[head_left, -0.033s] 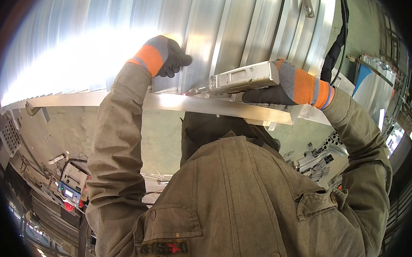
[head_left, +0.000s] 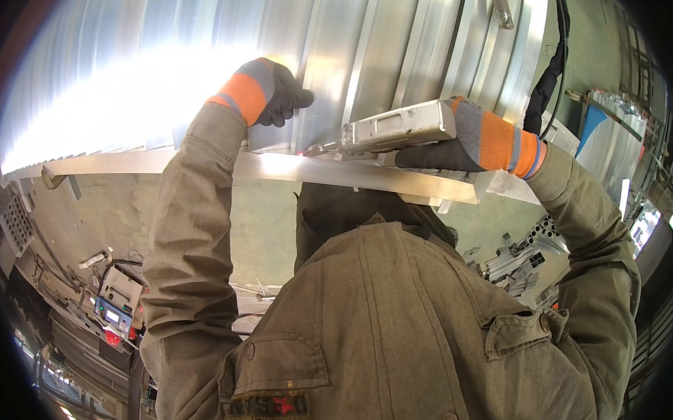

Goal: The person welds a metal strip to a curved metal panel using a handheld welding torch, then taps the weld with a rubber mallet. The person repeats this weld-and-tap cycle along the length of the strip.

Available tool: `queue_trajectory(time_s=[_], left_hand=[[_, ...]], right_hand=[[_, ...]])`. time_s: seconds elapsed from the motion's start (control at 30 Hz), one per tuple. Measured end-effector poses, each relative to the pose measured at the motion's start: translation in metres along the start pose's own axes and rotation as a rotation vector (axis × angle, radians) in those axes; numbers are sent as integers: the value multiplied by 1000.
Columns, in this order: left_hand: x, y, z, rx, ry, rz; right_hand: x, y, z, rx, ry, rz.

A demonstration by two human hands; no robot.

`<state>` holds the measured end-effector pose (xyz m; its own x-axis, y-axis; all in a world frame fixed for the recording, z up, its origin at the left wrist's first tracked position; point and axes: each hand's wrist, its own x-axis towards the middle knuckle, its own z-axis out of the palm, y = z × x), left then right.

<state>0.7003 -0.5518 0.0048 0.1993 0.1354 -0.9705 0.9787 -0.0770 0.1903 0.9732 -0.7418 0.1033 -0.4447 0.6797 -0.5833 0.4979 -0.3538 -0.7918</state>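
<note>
My right hand, in a grey, orange and black glove, is wrapped round a pale metal welding gun with a boxy body. The gun's narrow nozzle points left, and a small reddish spot shows at its tip. That tip meets the joint between the ribbed row of shiny metal profiles and a long flat metal bar along their near edge. To the left of the tip, my left hand, gloved alike, rests closed on the profiles. Its fingers are curled in, and nothing shows in them.
A thick black cable runs down past the right end of the profiles. A short metal piece lies on their far part. At lower left stands a machine with a small lit screen. Several cut metal profiles are piled at lower right.
</note>
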Motion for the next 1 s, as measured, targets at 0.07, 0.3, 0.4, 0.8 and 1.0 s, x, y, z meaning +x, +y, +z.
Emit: queue_trajectory(time_s=[0.07,0.3,0.4,0.8,1.0], left_hand=[[-1,0,0,-5,9,8],[8,-6,0,-39,3,-25],[2,-15,6,490,284,295],[8,-21,-4,-151,-37,139],[16,-7,-7,39,-64,-15]], right_hand=[[-1,-3,-1,-16,13,-7],[-5,12,-3,22,-96,157],[-6,22,1,-298,42,-31],[-3,2,-5,98,-57,75],[-3,28,0,419,-43,4]])
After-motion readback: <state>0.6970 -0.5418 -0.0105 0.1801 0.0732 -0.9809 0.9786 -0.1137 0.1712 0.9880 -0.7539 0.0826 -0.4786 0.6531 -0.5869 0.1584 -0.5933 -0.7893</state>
